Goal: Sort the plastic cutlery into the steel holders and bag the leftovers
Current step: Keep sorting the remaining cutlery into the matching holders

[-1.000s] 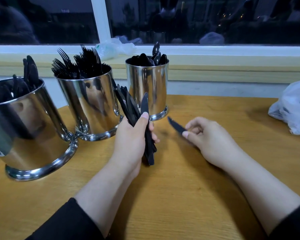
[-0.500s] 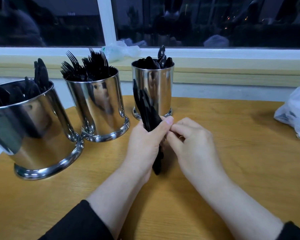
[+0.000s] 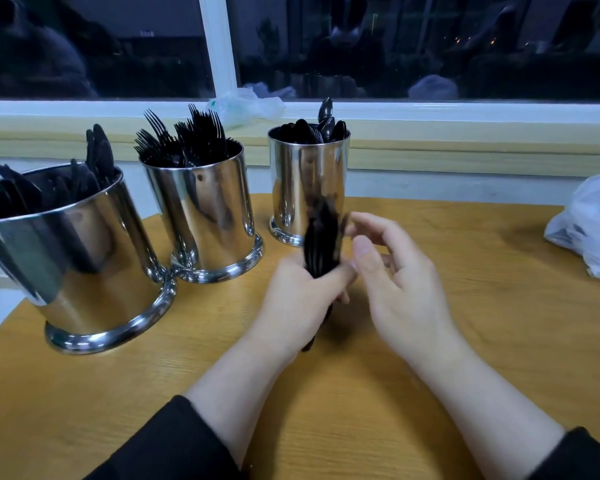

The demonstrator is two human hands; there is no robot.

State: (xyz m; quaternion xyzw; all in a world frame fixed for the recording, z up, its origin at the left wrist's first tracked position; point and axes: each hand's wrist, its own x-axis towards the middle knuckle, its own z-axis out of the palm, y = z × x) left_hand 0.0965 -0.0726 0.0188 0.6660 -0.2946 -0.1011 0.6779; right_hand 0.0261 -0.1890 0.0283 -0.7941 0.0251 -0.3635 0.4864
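Cutlery bundle point(image 3: 321, 242), black and blurred, stands upright in the left grip point(image 3: 300, 299) at mid-table point(image 3: 465, 341), fingers curled round it, right grip point(image 3: 400, 289) just beside it loosely open and empty, three steel holders point(image 3: 205, 216) lining the far left edge, white bag point(image 3: 589, 226) at the right edge.

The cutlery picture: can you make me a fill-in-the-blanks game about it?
1. The bundle of black cutlery is held in the ____ hand.
2. The middle steel holder is full of ____.
3. The number of steel holders on the wooden table is ____.
4. The white plastic bag lies at the table's ____ edge.

Missing words: left; forks; three; right
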